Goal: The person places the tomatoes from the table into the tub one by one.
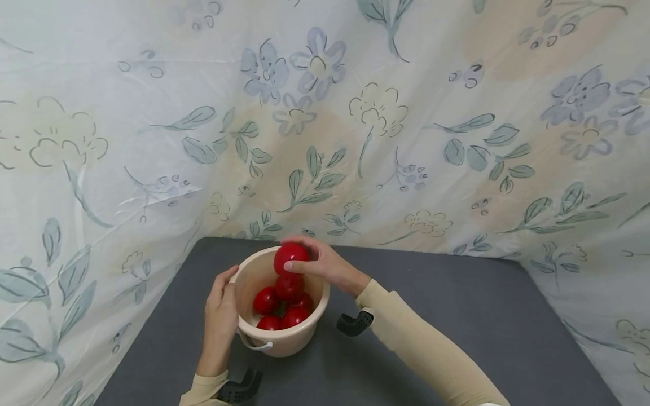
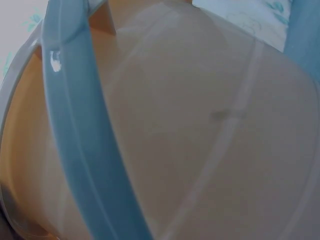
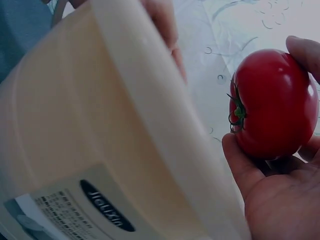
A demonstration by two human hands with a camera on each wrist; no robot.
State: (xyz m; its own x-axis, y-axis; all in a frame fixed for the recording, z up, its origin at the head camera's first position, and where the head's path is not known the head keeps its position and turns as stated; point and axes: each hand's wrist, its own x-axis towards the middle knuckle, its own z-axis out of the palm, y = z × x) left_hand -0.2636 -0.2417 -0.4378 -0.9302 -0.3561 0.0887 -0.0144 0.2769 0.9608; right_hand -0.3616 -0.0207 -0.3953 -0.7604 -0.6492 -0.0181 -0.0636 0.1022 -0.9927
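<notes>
A cream plastic bucket (image 1: 291, 342) stands on the grey table, with several red tomatoes (image 1: 266, 301) inside. My left hand (image 1: 220, 310) grips the bucket's left rim, fingers outside and thumb at the edge. Over the bucket's opening, my right hand (image 1: 327, 264) holds a red tomato (image 1: 289, 251) between thumb and fingers. The right wrist view shows this held tomato (image 3: 274, 102) with its green stem, level with the rim. In the left wrist view the bucket's outer wall (image 2: 175, 120) fills most of the frame, and the left hand is almost wholly hidden.
The bucket's pale handle (image 1: 256, 345) hangs down its near side and crosses the left wrist view. A printed label (image 3: 82, 210) is on the outer wall. The grey tabletop (image 1: 431, 316) reaches far to the right. Flowered cloth (image 1: 325, 141) encloses the back and sides.
</notes>
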